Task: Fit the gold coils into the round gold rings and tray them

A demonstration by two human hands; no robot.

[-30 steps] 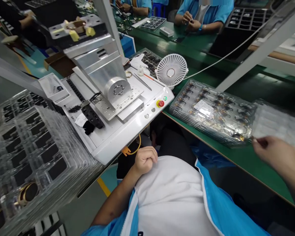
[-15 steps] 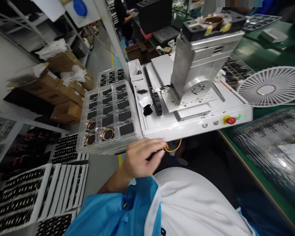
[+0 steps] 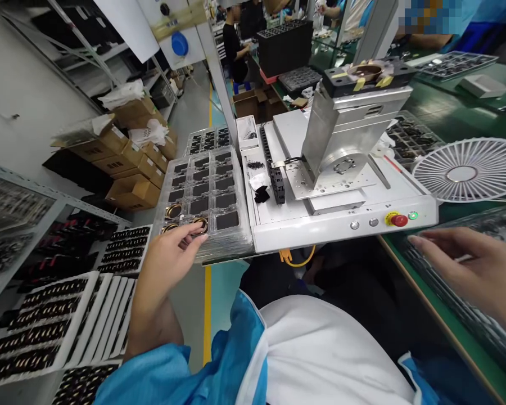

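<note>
My left hand [image 3: 171, 256] reaches over the near edge of a clear plastic tray [image 3: 245, 228]. Its thumb and index finger close at the rim of a black disc with a gold rim [image 3: 201, 223], which sits in a pocket of that tray. Two more gold-rimmed discs lie to its left, one at the tray's front corner partly covered by the hand. Flat black pieces [image 3: 227, 220] fill other pockets. My right hand [image 3: 472, 267] hovers over a pile of clear plastic trays [image 3: 430, 275] at the right, its fingers loosely curved and nothing visible in them.
A white machine base [image 3: 303, 233] with a red stop button [image 3: 400, 220] carries a metal fixture [image 3: 341, 135]. Beside it are a white fan [image 3: 461, 173] and a green table [image 3: 442, 104]. Cardboard boxes [image 3: 137, 188] and foam-lined trays [image 3: 37, 326] stand left. Other people work behind.
My left hand has moved from in front of the machine base leftward to the gold-rimmed disc. My right hand has come into view at the right. The camera view has shifted a little.
</note>
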